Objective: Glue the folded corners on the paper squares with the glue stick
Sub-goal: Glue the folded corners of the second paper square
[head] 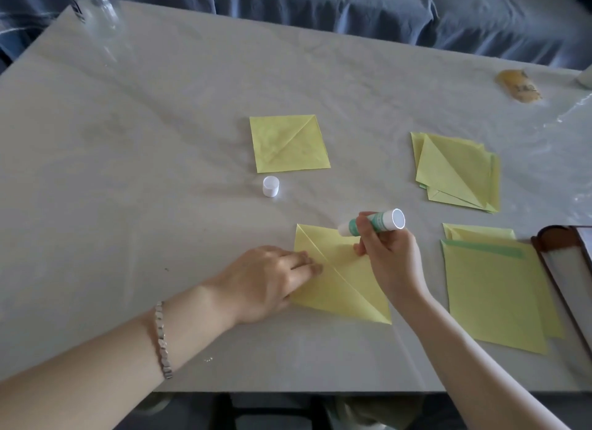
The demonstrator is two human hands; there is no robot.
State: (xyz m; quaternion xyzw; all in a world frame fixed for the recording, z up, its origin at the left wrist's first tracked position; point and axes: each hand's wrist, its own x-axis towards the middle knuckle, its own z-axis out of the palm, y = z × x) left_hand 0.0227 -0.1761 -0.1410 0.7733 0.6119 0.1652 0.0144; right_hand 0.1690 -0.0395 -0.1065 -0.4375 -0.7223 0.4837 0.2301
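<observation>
A yellow paper square with a diagonal fold lies near the table's front edge. My left hand presses flat on its left part, fingertips at the crease. My right hand grips a green-and-white glue stick, uncapped, its white tip pointing left just above the square's upper edge. The stick's white cap stands on the table, apart from both hands. Another folded yellow square lies farther back.
A stack of folded yellow squares sits at the right, and flat yellow sheets lie nearer, beside a brown-edged object. A clear bottle stands at the back left. A yellow-brown lump lies at the back right.
</observation>
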